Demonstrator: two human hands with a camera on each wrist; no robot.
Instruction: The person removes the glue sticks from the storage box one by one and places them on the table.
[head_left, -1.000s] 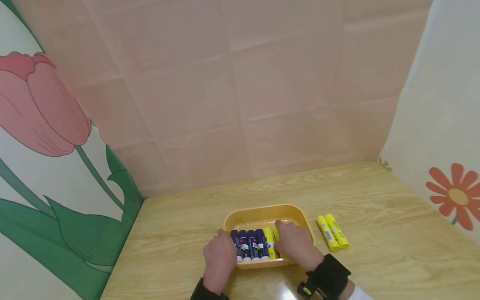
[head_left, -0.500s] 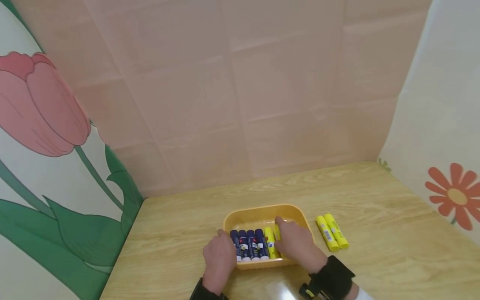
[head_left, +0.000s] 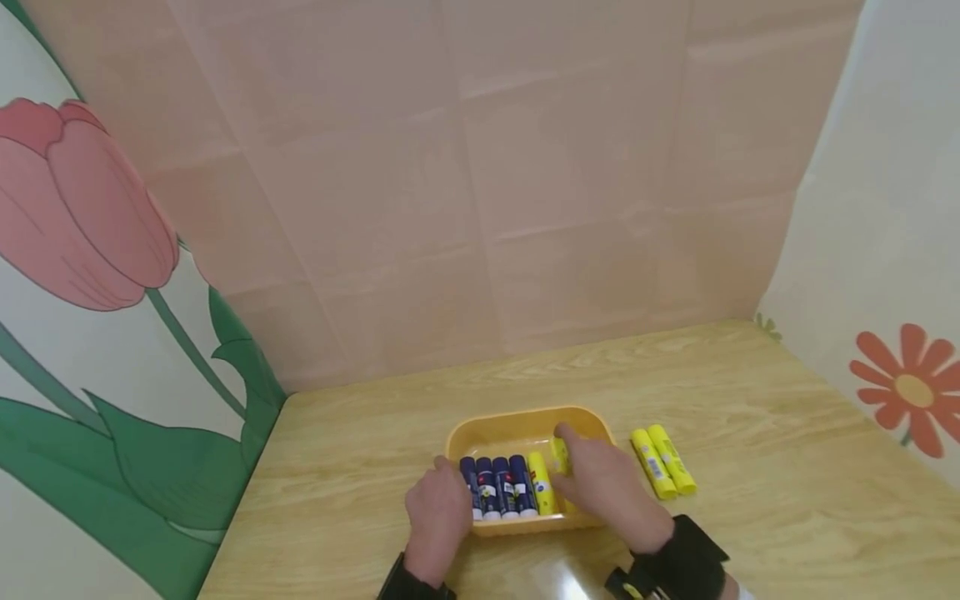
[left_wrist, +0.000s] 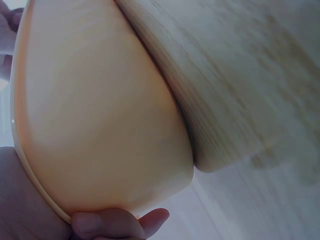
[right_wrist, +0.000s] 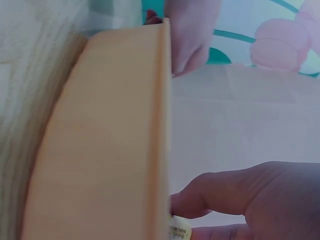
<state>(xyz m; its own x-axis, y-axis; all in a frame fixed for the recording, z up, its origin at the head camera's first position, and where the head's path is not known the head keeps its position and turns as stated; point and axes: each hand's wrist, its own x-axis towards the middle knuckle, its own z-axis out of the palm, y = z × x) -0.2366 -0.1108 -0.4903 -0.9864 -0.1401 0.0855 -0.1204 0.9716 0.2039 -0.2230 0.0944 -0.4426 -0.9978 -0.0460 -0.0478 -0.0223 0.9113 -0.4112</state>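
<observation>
Yellow plastic tray [head_left: 510, 427] holds four navy cylindrical tubes [head_left: 504, 487], one yellow tube [head_left: 541, 483]; left hand [head_left: 438, 508] grips its eight-o'clock rim, right hand [head_left: 606, 477] fingers seemingly pinch another tube [head_left: 559, 456]; two loose yellow tubes [head_left: 652, 463] lie outside, three o'clock.

The right hand [head_left: 600, 482] is bare down to a broad black cuff [head_left: 684, 558], with a small black device [head_left: 619, 582] at its side carrying a yellow mark [head_left: 633, 590] (too tiny to make out). A whitish sleeve [head_left: 745, 593] peeks out behind; the left hand [head_left: 441, 504] meets a black band [head_left: 408, 582].
</observation>
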